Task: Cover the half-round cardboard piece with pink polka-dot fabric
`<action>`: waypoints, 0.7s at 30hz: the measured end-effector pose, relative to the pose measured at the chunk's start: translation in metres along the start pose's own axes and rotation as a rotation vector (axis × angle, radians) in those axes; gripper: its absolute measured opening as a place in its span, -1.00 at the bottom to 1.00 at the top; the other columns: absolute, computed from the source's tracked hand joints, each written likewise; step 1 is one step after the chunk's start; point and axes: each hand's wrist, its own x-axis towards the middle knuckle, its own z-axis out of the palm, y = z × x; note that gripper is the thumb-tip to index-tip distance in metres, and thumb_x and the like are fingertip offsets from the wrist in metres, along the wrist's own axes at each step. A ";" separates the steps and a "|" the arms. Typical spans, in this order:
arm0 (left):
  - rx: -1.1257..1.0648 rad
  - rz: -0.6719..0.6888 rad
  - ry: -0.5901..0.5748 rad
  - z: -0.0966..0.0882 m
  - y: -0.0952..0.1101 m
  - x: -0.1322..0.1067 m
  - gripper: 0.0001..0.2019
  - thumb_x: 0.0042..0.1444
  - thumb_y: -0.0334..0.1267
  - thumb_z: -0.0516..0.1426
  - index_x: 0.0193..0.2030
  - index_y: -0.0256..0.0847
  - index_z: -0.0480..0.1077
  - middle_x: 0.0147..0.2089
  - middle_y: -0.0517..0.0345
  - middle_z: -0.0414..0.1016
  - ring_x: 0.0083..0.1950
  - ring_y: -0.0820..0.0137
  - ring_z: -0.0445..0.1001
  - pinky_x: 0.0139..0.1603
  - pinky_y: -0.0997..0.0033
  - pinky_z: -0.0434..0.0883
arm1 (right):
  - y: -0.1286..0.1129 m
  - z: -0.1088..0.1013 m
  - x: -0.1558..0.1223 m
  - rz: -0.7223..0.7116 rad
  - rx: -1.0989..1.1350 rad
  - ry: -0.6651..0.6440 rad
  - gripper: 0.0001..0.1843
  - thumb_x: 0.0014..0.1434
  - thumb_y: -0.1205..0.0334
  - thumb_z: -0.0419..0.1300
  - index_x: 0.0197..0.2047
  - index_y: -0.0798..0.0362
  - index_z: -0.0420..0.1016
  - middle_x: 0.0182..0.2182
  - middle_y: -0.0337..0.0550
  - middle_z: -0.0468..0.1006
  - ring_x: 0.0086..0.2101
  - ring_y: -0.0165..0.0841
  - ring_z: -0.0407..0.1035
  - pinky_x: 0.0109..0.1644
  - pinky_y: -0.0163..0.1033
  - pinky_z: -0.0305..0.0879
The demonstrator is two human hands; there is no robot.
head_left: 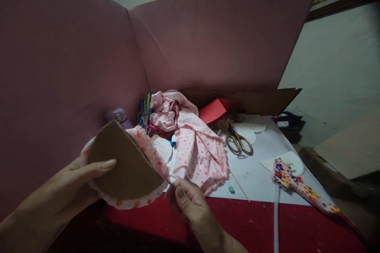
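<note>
My left hand [86, 174] grips a brown cardboard semicircle [124, 166] with my thumb lying across its face. Pink flowered fabric [130, 203] wraps around its curved edge from behind. My right hand [185, 197] is closed in a pinch at the cardboard's lower right corner, where a thin needle-like thing [170, 182] sticks out between the fingers. Just behind my right hand a larger piece of pink dotted cloth [197, 150] lies bunched on the white sheet [261, 174].
Gold-handled scissors [239, 142], a flower-patterned glue gun [299, 187], white round cutouts [247, 132], a thin wooden stick [239, 185], red paper [215, 110] and coloured sticks [145, 110] lie on the sheet. Pink board walls [74, 55] enclose the back and left. The table front is red [267, 225].
</note>
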 end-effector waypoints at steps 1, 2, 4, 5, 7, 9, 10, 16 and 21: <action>0.034 -0.004 -0.028 -0.002 0.000 0.000 -0.35 -0.34 -0.56 0.36 -0.03 0.01 0.45 -0.47 0.20 0.64 -0.54 0.18 0.57 -0.53 0.27 0.54 | 0.000 -0.001 0.000 0.003 -0.011 -0.007 -0.59 0.26 -0.11 0.02 -0.39 0.08 0.24 -0.60 -0.40 0.02 -0.57 -0.49 -0.16 -0.52 -0.30 -0.28; 0.065 -0.012 -0.060 -0.003 0.000 0.000 -0.36 -0.32 -0.53 0.36 -0.03 0.04 0.45 -0.48 0.23 0.63 -0.54 0.20 0.57 -0.50 0.28 0.55 | 0.000 -0.001 0.000 0.002 -0.014 -0.007 -0.59 0.26 -0.11 0.02 -0.40 0.08 0.23 -0.59 -0.40 0.02 -0.57 -0.49 -0.16 -0.52 -0.30 -0.27; 0.108 -0.023 -0.104 -0.003 0.001 0.000 -0.37 -0.29 -0.47 0.36 -0.01 0.07 0.44 -0.47 0.23 0.64 -0.52 0.20 0.58 -0.46 0.27 0.55 | -0.001 -0.001 0.000 -0.006 -0.003 -0.007 -0.59 0.27 -0.10 0.02 -0.42 0.06 0.18 -0.59 -0.40 0.00 -0.56 -0.49 -0.17 -0.51 -0.30 -0.27; 0.121 -0.022 -0.114 -0.002 0.002 0.000 -0.37 -0.29 -0.45 0.37 -0.01 0.08 0.43 -0.46 0.23 0.64 -0.51 0.20 0.58 -0.46 0.26 0.56 | -0.001 -0.001 -0.001 -0.011 0.007 -0.009 -0.59 0.27 -0.10 0.03 -0.43 0.05 0.15 -0.59 -0.40 0.00 -0.56 -0.49 -0.17 -0.51 -0.30 -0.27; 0.146 -0.013 -0.107 0.000 0.003 -0.001 -0.37 -0.31 -0.44 0.37 -0.02 0.10 0.45 -0.45 0.22 0.65 -0.53 0.19 0.58 -0.51 0.29 0.55 | -0.002 0.000 -0.001 -0.013 0.028 -0.012 -0.59 0.26 -0.10 0.04 -0.43 0.04 0.15 -0.59 -0.41 -0.01 -0.57 -0.49 -0.18 -0.51 -0.30 -0.28; 0.156 -0.007 -0.065 0.002 0.005 -0.003 -0.36 -0.37 -0.45 0.39 -0.06 0.11 0.47 -0.40 0.21 0.66 -0.51 0.16 0.59 -0.51 0.29 0.55 | -0.002 -0.001 -0.001 -0.009 0.056 0.000 -0.59 0.23 -0.11 0.07 -0.42 0.04 0.15 -0.59 -0.41 -0.01 -0.57 -0.49 -0.19 -0.51 -0.30 -0.28; 0.159 -0.008 -0.040 0.003 0.005 -0.004 -0.36 -0.39 -0.44 0.39 -0.08 0.11 0.48 -0.36 0.20 0.67 -0.48 0.14 0.60 -0.50 0.28 0.55 | -0.001 -0.001 -0.001 -0.009 0.060 0.010 -0.59 0.22 -0.12 0.08 -0.43 0.04 0.16 -0.59 -0.41 -0.01 -0.57 -0.49 -0.19 -0.51 -0.30 -0.28; 0.187 -0.036 0.004 0.003 0.006 -0.005 -0.39 -0.41 -0.35 0.42 -0.09 0.03 0.49 -0.30 0.08 0.67 -0.42 0.08 0.60 -0.47 0.24 0.56 | 0.002 -0.003 -0.002 -0.037 -0.072 0.087 -0.57 0.23 -0.11 0.07 -0.46 0.07 0.20 -0.58 -0.38 0.05 -0.55 -0.49 -0.12 -0.50 -0.31 -0.20; 0.185 -0.027 -0.002 0.004 0.007 -0.004 -0.39 -0.44 -0.38 0.42 -0.11 0.05 0.48 -0.32 0.11 0.67 -0.43 0.06 0.60 -0.51 0.22 0.55 | 0.001 -0.002 -0.005 0.012 -0.034 0.113 -0.54 0.19 -0.17 0.08 -0.43 0.09 0.28 -0.59 -0.37 0.09 -0.55 -0.50 -0.09 -0.51 -0.34 -0.21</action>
